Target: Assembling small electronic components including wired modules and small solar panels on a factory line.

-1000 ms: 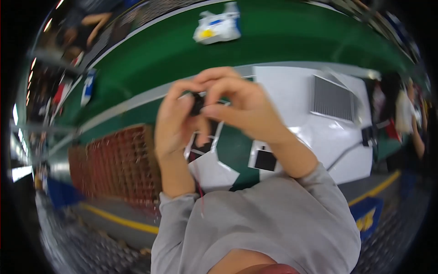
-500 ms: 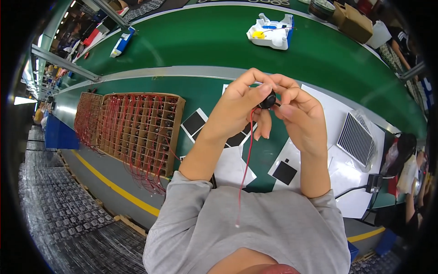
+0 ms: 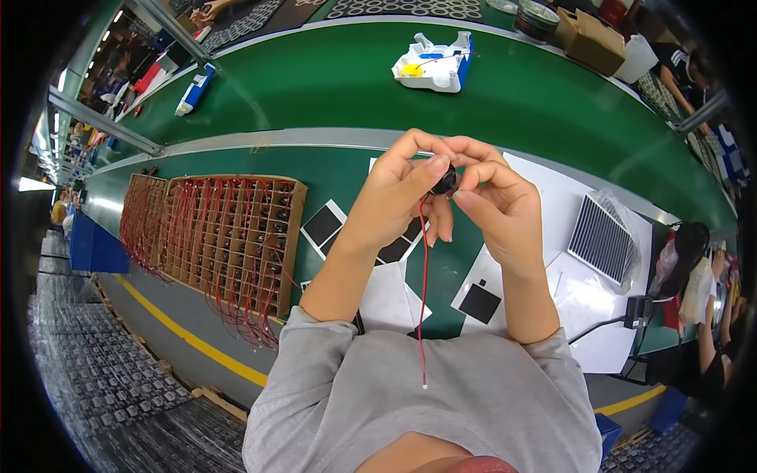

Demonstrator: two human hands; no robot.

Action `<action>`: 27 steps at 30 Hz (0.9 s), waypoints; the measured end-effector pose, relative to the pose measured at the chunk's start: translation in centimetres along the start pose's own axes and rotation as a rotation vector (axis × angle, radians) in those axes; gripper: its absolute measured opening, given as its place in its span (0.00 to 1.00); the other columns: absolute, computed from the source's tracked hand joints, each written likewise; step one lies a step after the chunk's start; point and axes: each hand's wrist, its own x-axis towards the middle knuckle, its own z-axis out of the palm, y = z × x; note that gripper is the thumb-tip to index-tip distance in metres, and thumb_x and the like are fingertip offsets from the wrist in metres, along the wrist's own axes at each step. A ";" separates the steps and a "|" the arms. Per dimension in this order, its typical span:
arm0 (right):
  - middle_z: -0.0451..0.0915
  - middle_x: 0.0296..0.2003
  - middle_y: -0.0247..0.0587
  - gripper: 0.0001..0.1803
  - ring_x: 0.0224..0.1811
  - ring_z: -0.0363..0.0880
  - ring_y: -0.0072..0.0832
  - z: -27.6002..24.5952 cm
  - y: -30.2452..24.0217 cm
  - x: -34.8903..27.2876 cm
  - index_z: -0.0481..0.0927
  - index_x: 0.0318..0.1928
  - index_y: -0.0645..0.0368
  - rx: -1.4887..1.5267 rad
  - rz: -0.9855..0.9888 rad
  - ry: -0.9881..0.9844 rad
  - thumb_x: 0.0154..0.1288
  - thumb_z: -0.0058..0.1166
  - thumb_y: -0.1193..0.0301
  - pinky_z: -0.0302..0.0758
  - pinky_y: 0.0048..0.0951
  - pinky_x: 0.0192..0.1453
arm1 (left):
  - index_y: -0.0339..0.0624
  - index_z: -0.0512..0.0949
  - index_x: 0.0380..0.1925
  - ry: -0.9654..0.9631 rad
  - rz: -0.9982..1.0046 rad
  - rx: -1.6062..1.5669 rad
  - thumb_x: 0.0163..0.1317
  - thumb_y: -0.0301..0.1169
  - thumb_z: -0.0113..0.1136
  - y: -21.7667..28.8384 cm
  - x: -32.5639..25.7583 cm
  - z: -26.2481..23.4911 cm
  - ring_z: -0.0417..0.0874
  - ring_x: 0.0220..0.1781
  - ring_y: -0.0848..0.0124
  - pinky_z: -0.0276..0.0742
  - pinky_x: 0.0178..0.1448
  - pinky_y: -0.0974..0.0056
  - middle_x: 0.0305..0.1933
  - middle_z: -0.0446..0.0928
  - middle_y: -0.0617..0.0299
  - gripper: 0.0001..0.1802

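Note:
Both of my hands are raised together over the green bench. A small black round part with a thin red wire is pinched between the thumb and fingers of my left hand. The wire hangs down in front of my grey shirt and ends in a tiny white connector. My right hand is closed at the right side of the black part, thumb and fingertips against it. Fingers cover much of the part, so its exact kind cannot be made out.
Left, divided cardboard boxes hold several black parts with red wires. White sheets with black squares and a bagged striped filter-like panel lie on the bench. Beyond the metal rail, a white-and-blue housing sits on the green belt. A black cable runs right.
The view has shifted, so the surroundings appear farther left and slightly lower. My hands still hold the black part together; the right thumb and fingertips have altered their grip slightly. The wire hangs straighter.

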 end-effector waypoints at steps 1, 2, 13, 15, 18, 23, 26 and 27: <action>0.63 0.51 0.46 0.02 0.47 0.68 0.27 0.0 -0.1 -0.1 0.73 0.28 0.65 0.013 0.005 -0.006 0.52 0.51 0.82 0.70 0.26 0.45 | 0.38 0.63 0.37 0.008 0.010 0.003 0.61 0.35 0.46 -0.1 0.0 0.1 0.76 0.13 0.68 0.65 0.09 0.73 0.27 0.73 0.52 0.12; 0.63 0.51 0.46 0.02 0.47 0.68 0.27 0.1 -0.2 -0.1 0.73 0.28 0.65 0.028 0.009 -0.017 0.52 0.51 0.82 0.70 0.26 0.46 | 0.38 0.63 0.37 0.010 0.015 0.003 0.61 0.35 0.46 0.0 -0.1 0.1 0.76 0.13 0.68 0.65 0.09 0.73 0.27 0.73 0.52 0.12; 0.61 0.51 0.45 0.02 0.54 0.67 0.34 -0.8 0.0 0.8 0.73 0.30 0.65 0.018 0.006 -0.004 0.53 0.50 0.81 0.65 0.28 0.53 | 0.35 0.61 0.40 0.082 0.155 0.023 0.60 0.29 0.46 0.5 0.6 -0.3 0.77 0.17 0.66 0.70 0.14 0.72 0.33 0.74 0.49 0.11; 0.61 0.52 0.44 0.02 0.54 0.67 0.34 -0.5 -0.1 1.0 0.73 0.29 0.64 0.018 0.064 -0.010 0.53 0.50 0.82 0.65 0.27 0.53 | 0.35 0.60 0.40 0.077 0.160 0.052 0.60 0.28 0.46 0.7 0.2 -0.4 0.77 0.18 0.65 0.70 0.14 0.72 0.34 0.74 0.48 0.11; 0.66 0.47 0.44 0.02 0.49 0.68 0.29 0.1 0.5 0.9 0.72 0.28 0.64 -0.082 -0.002 0.045 0.52 0.51 0.81 0.65 0.29 0.53 | 0.37 0.61 0.40 0.106 0.166 0.106 0.59 0.28 0.48 1.2 -0.8 -0.6 0.77 0.17 0.67 0.69 0.13 0.72 0.34 0.74 0.49 0.12; 0.67 0.45 0.46 0.05 0.48 0.66 0.29 -0.1 0.6 0.1 0.70 0.30 0.63 -0.468 -0.143 0.173 0.51 0.51 0.81 0.62 0.28 0.52 | 0.38 0.61 0.39 0.092 0.127 0.083 0.59 0.29 0.49 0.5 -0.3 0.2 0.76 0.16 0.71 0.69 0.14 0.73 0.31 0.72 0.54 0.12; 0.68 0.43 0.44 0.04 0.46 0.66 0.26 0.1 1.2 -0.3 0.69 0.28 0.63 -0.387 -0.149 0.201 0.53 0.47 0.83 0.63 0.26 0.52 | 0.37 0.60 0.38 0.046 0.160 0.144 0.60 0.29 0.49 0.2 -0.6 0.5 0.75 0.17 0.74 0.70 0.15 0.75 0.33 0.71 0.56 0.11; 0.68 0.43 0.43 0.04 0.46 0.66 0.25 0.3 0.9 -0.4 0.68 0.28 0.63 -0.332 -0.127 0.219 0.54 0.46 0.84 0.63 0.26 0.51 | 0.37 0.60 0.38 0.044 0.163 0.184 0.60 0.29 0.48 0.4 -0.9 0.6 0.76 0.18 0.74 0.70 0.16 0.75 0.32 0.70 0.57 0.11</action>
